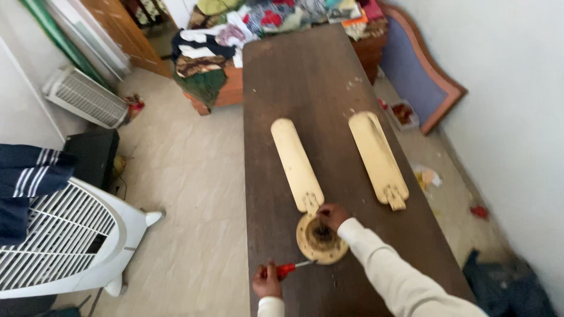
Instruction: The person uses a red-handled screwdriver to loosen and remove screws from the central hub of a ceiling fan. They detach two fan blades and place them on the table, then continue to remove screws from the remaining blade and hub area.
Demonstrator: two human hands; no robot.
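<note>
Domestic room, tiled floor; long dark wooden bench point(305, 76) running from near to far.

Item 1: round cream fan motor hub point(321, 239), lying flat at the near end of the bench. The right hand point(332, 215) is laid on its far rim, grip closed loosely about the top; exactly what is pinched cannot be told.

Item 2: red-handled screwdriver point(288, 269), clasped firmly in the left hand point(267, 281), tip touching the hub's near-left edge.

Item 3: cream fan blade point(296, 164), its bracket meeting the hub.

Item 4: second cream blade point(379, 157), well apart to the right, unattached.

Step judged: a screw at the hub is being worked. A steady hub and a squarely seated tip are called for next.

Surroundings: white air cooler point(70, 246) near left, heaped clothes point(205, 53) far.
</note>
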